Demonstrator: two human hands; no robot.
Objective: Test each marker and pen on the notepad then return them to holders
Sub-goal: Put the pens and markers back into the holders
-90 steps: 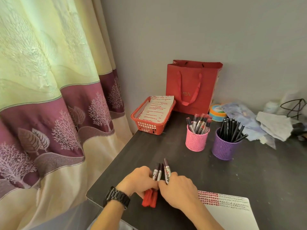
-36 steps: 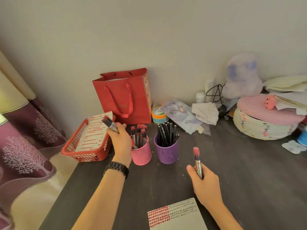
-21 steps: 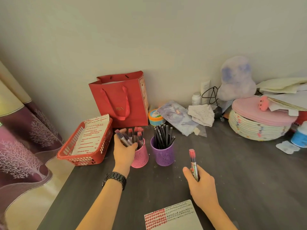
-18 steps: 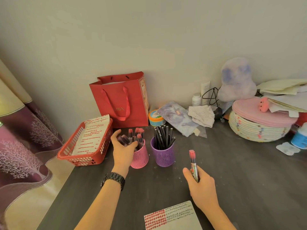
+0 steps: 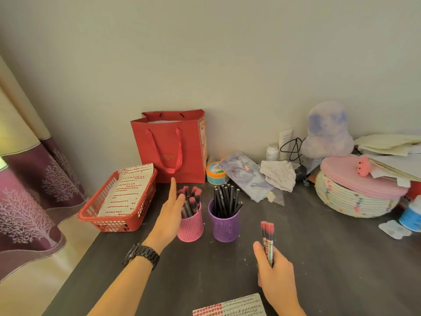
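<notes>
my left hand (image 5: 169, 215) is hanging open, fingers straight and holding nothing, just beside the pink mesh plastic holder (image 5: 191, 228) stuffed with a bunch of red-capped markers (image 5: 192, 199). my right hand (image 5: 276, 279) is gripping two red-capped grey markers (image 5: 267, 238) upright, near the purple mesh holder (image 5: 225, 226) and just behind the white scribbled notepad (image 5: 237, 307).

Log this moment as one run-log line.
left hand: open, beside pink holder | right hand: grips red-capped markers, upright | notepad: near edge, marked | purple holder: black pens
</notes>
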